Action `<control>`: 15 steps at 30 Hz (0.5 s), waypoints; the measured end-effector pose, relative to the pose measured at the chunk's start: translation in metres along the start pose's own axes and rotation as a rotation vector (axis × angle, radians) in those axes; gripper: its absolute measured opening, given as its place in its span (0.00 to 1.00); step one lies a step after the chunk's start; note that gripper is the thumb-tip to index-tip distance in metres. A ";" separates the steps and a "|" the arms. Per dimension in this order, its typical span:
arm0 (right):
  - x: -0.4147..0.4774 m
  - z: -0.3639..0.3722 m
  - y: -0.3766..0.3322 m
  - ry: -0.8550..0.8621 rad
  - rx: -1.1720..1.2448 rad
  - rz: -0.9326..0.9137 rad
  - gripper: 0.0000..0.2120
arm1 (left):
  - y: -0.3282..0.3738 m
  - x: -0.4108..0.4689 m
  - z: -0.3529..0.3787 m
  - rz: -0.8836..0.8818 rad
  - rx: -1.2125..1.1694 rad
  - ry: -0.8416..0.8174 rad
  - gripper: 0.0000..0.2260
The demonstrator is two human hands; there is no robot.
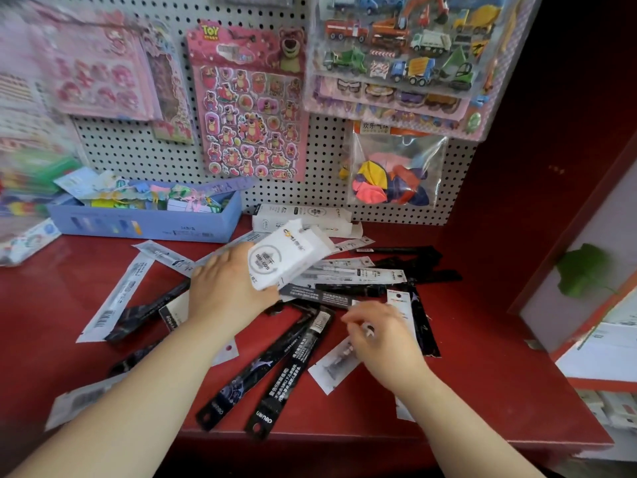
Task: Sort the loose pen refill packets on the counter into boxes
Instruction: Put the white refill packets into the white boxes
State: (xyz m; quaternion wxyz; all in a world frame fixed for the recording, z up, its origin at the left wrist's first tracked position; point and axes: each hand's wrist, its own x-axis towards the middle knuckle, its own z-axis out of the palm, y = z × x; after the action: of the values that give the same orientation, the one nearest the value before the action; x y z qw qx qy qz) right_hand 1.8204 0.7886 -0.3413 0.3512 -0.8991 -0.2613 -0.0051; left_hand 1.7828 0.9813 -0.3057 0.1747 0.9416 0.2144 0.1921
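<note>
Box (286, 260) is held by the left grip (227, 288); packet (336, 365), pinched by the right grip (382, 339), lies diagonally below-right of it.

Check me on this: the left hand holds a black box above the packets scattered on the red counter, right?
Not quite. The box in the left hand is white, not black, as the head view shows. The rest stands: it is held above the packets scattered on the red counter.
</note>
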 end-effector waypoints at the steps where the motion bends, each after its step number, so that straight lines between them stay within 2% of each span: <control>1: 0.002 0.007 -0.007 -0.067 -0.074 -0.094 0.13 | -0.008 0.002 -0.004 -0.046 0.007 0.000 0.27; 4: 0.015 0.032 -0.043 -0.288 -0.189 -0.330 0.16 | -0.038 0.008 -0.018 -0.146 -0.015 -0.002 0.23; 7: 0.037 0.065 -0.080 -0.464 -0.283 -0.417 0.19 | -0.073 0.010 -0.037 -0.224 -0.084 0.027 0.21; 12: 0.071 0.126 -0.138 -0.590 -0.381 -0.467 0.23 | -0.136 0.011 -0.075 -0.344 -0.092 0.135 0.21; 15: 0.082 0.155 -0.169 -0.636 -0.408 -0.513 0.24 | -0.174 0.013 -0.085 -0.402 -0.098 0.134 0.22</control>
State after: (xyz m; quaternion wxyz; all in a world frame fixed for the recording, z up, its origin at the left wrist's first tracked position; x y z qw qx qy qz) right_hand 1.7843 1.0295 -0.3362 0.0566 -0.8131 -0.5639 0.1330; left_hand 1.6982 1.1560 -0.2997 0.2405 0.8555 0.3993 0.2257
